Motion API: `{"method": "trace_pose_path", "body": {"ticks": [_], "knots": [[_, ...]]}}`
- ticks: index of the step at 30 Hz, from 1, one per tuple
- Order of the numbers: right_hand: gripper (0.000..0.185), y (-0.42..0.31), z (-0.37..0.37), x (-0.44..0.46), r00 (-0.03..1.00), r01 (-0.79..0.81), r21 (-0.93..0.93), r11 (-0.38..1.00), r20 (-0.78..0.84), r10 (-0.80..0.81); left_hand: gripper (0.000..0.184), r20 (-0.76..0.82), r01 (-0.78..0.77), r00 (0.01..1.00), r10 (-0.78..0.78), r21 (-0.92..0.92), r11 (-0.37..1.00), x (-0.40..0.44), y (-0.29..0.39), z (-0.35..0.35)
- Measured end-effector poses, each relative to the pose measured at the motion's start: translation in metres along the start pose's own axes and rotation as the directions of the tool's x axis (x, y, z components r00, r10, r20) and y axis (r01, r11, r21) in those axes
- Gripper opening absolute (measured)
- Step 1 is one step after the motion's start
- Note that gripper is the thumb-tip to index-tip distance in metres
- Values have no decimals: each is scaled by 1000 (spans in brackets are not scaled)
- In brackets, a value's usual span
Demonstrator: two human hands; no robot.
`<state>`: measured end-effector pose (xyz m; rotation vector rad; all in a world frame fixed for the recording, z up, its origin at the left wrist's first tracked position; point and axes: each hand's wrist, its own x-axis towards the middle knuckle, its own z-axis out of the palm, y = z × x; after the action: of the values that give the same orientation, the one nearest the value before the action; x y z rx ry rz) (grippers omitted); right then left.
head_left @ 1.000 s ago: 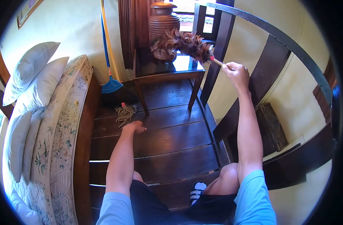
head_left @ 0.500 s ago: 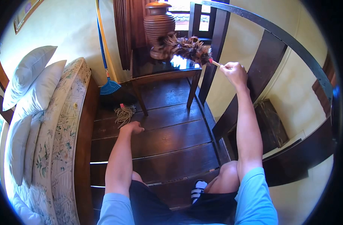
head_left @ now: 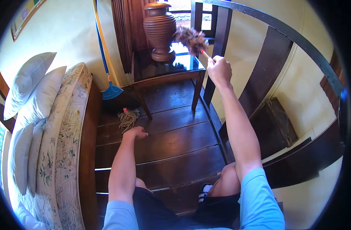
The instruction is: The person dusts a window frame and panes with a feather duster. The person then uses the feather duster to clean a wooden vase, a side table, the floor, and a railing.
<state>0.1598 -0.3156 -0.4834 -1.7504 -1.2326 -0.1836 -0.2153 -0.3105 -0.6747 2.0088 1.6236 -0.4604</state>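
A feather duster (head_left: pixel 191 39) is gripped by its handle (head_left: pixel 205 55) in the R hand (head_left: pixel 220 70), just R of a ribbed vase (head_left: pixel 160 32) on the far table (head_left: pixel 169 76). L hand (head_left: pixel 135 133) is seen nr a string mop (head_left: pixel 128 120); open or closed can't be told.

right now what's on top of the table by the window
A ribbed brown vase stands on the glossy table. Whatever surface lies directly behind the vase or the feather duster is covered, so I can't see it.
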Motion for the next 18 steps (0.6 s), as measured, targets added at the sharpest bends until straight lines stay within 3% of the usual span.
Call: {"method": "trace_pose_path", "body": {"ticks": [2,6,9,13,18], "knots": [[26,-9,9,-2,997,47,98,994,-58,-41,50,-17,-2,1000,2,-10,1000,4,-7,3],[27,10,39,-5,1000,10,-11,1000,5,-10,53,33,8,999,-8,-6,1000,-5,1,-6],[27,23,53,-6,998,-47,36,998,46,46,53,-8,-29,1000,30,4,1000,-7,9,-4],[25,18,62,3,993,42,290,956,-120,-7,52,-37,-82,996,80,-66,994,-11,27,-9],[26,47,82,8,994,-58,168,984,98,42,49,-85,-197,979,185,-166,966,-34,64,-24]]}}
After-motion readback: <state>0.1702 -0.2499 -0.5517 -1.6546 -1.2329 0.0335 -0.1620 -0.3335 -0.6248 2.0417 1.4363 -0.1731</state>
